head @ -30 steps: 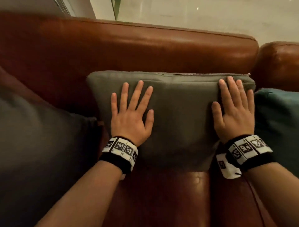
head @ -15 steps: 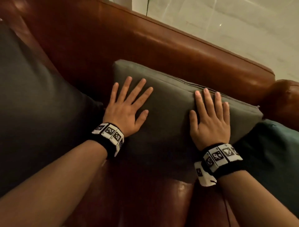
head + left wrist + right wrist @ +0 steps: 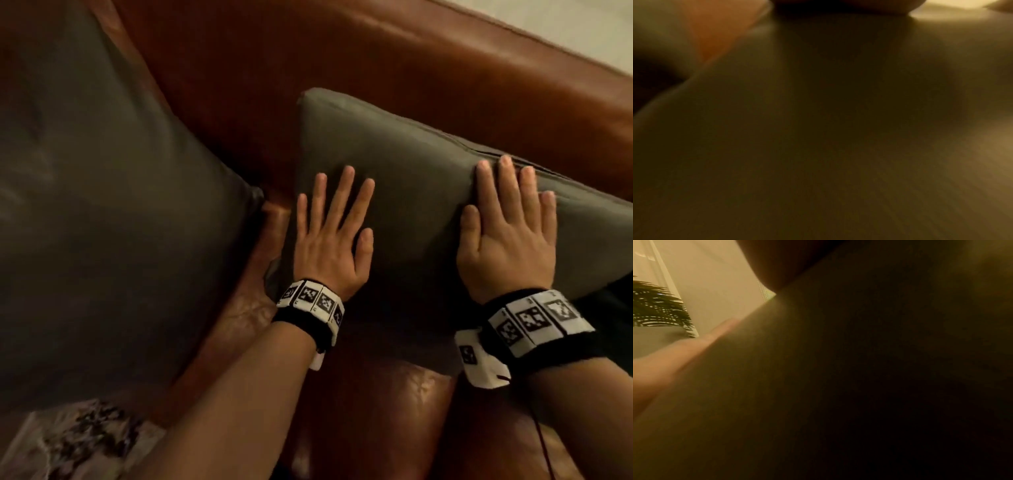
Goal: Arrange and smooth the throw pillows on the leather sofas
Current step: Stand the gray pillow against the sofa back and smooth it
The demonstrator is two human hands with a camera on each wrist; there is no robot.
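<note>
Two hands lie flat on the grey pillow (image 3: 404,164), which leans against the back of the brown leather sofa (image 3: 394,68) with its lower edge on the seat. The left hand (image 3: 330,245) presses the pillow's left part, fingers straight and spread wide, thumb out to the side; it holds nothing. The right hand (image 3: 510,240) presses further right, its straight fingers (image 3: 505,185) close together and reaching up to the pillow's top seam; it too grips nothing. Both wrists wear black bands with white marker tags. A larger dark pillow (image 3: 102,205) fills the left of the sofa, its corner just beside the grey pillow but not touching it. At the far right edge a strip of another dark cushion (image 3: 616,305) shows below the grey one. A patterned rug (image 3: 78,442) shows at the lower left. Both wrist views are dim and blurred, mostly filled by pillow fabric (image 3: 818,146); the right one catches palm fronds (image 3: 657,305) against a pale wall.
</note>
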